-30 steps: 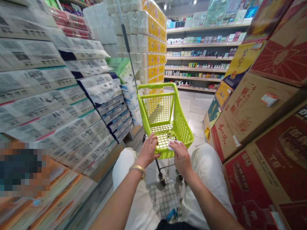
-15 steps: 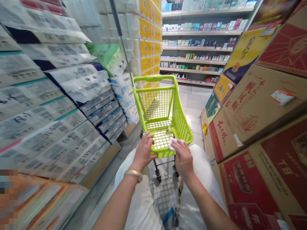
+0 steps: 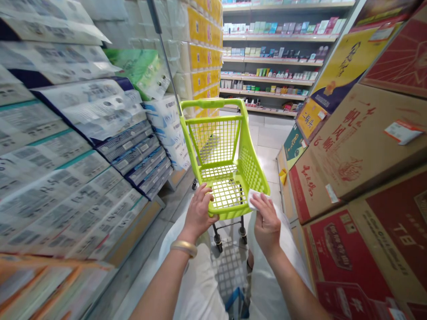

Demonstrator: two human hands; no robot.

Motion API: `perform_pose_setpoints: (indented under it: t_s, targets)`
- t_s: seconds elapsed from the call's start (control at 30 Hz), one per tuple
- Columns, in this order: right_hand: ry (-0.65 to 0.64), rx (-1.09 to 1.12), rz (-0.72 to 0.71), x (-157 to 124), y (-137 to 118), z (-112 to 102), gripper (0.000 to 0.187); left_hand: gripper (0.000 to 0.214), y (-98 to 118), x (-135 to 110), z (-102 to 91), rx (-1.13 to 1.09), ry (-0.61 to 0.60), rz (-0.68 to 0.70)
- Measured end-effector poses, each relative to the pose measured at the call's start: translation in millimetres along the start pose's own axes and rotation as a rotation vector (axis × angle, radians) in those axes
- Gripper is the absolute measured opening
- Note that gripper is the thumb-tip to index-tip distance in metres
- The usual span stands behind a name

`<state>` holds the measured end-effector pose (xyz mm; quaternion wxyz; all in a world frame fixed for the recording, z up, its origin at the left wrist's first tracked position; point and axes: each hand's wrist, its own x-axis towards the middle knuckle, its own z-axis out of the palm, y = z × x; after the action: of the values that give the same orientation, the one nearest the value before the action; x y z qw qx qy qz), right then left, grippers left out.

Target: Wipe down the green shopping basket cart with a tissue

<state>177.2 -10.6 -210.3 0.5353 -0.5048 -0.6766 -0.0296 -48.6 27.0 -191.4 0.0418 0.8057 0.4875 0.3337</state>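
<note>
A small lime-green shopping cart (image 3: 256, 166) with a grid basket stands before my knees, its near rim facing me. My left hand (image 3: 199, 209), with a gold bangle on the wrist, grips the basket's near left corner. In my right hand (image 3: 267, 218) is a folded white cloth or tissue (image 3: 254, 198), pressed on the near right corner of the rim. The fingers lie over the cloth and hide part of it. A thin pole (image 3: 167, 60) with a grey grip rises at the cart's far left.
Stacked paper packs (image 3: 66, 186) line the left side, with yellow-and-white packs (image 3: 200, 58) behind. Cardboard cartons (image 3: 347, 146) are piled close on the right. Shelves (image 3: 267, 62) of small goods span the back. Tiled floor (image 3: 267, 133) runs beyond the cart.
My right hand has slid the cloth rightward along the near rim to the corner. My left hand keeps its hold on the left corner. The view has shifted slightly.
</note>
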Motion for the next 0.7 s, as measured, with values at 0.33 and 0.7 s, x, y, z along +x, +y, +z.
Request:
perform_pose_setpoints:
  t_s: [0.33,0.7]
  targets:
    - [-0.103,0.118,-0.091,-1.7,-5.1,7.0,0.042,0.038,-1.5,0.1,-0.4,-0.034,0.022,0.014]
    - [-0.25,0.164,-0.19,1.1,-27.8,20.5,0.043,0.04,-0.9,4.8,2.2,-0.059,0.048,0.033]
